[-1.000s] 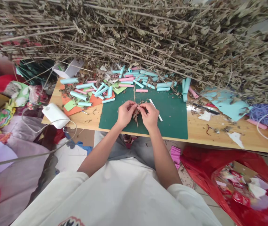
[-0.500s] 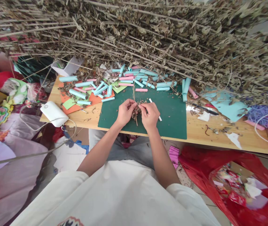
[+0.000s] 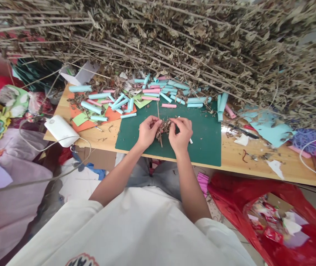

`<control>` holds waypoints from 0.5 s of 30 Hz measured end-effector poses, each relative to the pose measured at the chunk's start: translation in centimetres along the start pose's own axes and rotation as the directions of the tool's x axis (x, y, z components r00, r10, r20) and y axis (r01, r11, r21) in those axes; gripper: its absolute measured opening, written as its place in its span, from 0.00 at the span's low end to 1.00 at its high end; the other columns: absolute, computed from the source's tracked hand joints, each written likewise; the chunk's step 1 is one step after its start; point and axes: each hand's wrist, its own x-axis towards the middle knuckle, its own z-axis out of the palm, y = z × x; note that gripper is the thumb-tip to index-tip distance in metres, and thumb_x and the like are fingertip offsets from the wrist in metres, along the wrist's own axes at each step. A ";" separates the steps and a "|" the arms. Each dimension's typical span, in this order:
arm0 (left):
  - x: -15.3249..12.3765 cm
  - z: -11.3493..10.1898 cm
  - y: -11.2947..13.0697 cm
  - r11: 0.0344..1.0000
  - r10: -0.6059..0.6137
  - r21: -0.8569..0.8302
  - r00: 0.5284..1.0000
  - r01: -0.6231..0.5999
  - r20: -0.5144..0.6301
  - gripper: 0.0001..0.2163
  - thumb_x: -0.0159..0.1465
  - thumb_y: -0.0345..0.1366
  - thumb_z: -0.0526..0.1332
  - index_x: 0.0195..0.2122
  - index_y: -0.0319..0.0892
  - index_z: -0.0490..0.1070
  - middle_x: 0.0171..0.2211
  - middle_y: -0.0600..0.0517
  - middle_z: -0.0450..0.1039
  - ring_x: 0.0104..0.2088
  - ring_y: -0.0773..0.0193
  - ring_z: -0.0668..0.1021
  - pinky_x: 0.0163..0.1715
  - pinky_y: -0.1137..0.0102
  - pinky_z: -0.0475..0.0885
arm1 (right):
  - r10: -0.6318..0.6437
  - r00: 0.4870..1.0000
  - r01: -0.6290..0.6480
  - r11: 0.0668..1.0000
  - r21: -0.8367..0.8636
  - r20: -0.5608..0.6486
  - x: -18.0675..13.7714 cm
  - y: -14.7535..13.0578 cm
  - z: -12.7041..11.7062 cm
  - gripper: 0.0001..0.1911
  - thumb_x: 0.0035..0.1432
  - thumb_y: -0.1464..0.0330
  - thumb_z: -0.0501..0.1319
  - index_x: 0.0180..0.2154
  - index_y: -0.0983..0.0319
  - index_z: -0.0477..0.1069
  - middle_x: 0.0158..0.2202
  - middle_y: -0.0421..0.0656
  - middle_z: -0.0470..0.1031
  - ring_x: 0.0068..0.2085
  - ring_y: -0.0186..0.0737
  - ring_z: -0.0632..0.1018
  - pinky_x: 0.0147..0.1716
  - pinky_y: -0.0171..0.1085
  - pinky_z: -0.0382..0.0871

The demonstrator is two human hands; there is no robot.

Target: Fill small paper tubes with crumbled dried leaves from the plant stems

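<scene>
Between finger and thumb, my left hand [image 3: 148, 132] pinches a thin dried stem [image 3: 158, 109], which stands nearly upright over the green cutting mat [image 3: 202, 144]. A small heap of crumbled dried leaves [image 3: 165, 127] lies on the mat between my hands. At the right side of this heap is my right hand [image 3: 181, 135], thumb and forefinger curled together; whatever they hold is too small to make out. A white stick [image 3: 191, 140] lies partly hidden under my right hand.
Dried leafy stalks [image 3: 174, 44] are piled across the back. Blue and pink paper rolls [image 3: 91, 107] lie along the mat's far edge. A white power bank [image 3: 61, 131] with a cable sits left, a black pen [image 3: 243, 131] right. An open red bag [image 3: 224, 195] stands below the table.
My right hand has shifted slightly to the right, away from the stem, covering more of the white stick. My left hand keeps its pinch on the stem.
</scene>
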 end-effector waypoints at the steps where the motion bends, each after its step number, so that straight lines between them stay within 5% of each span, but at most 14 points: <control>1: 0.0 0.0 0.0 1.000 0.000 0.000 1.000 0.000 -0.006 0.13 0.60 0.45 0.65 0.33 0.41 0.68 0.25 0.55 0.71 0.23 0.69 0.75 0.25 0.73 0.71 | -0.017 1.000 0.017 1.000 -0.012 0.004 0.0 -0.2 -0.1 0.10 0.62 0.67 0.57 0.41 0.58 0.77 0.39 0.47 0.75 0.44 0.47 0.73 0.47 0.47 0.68; 8: 0.1 -0.4 -0.3 0.999 0.004 -0.039 1.000 -0.003 0.002 0.14 0.59 0.45 0.67 0.38 0.40 0.73 0.31 0.52 0.75 0.28 0.69 0.77 0.32 0.73 0.74 | -0.069 0.982 0.062 0.997 0.045 0.176 -0.1 -0.3 -0.1 0.06 0.62 0.64 0.60 0.34 0.58 0.74 0.35 0.43 0.78 0.42 0.44 0.74 0.45 0.45 0.66; 11: 0.1 -0.7 -0.4 0.995 0.011 -0.102 0.999 -0.006 0.050 0.18 0.56 0.42 0.70 0.45 0.41 0.74 0.36 0.49 0.78 0.35 0.65 0.80 0.39 0.71 0.75 | -0.038 0.990 0.026 0.996 0.090 0.137 -0.1 0.0 0.1 0.07 0.64 0.66 0.57 0.35 0.58 0.73 0.34 0.44 0.77 0.40 0.43 0.75 0.43 0.43 0.67; 15: 0.2 -0.9 -0.3 0.996 -0.012 -0.085 0.999 0.016 0.047 0.17 0.54 0.41 0.71 0.43 0.40 0.77 0.36 0.48 0.79 0.36 0.64 0.80 0.41 0.69 0.76 | -0.044 0.988 0.025 0.991 0.129 0.146 -0.1 0.1 0.2 0.07 0.64 0.66 0.55 0.37 0.59 0.71 0.35 0.45 0.76 0.39 0.43 0.74 0.41 0.42 0.69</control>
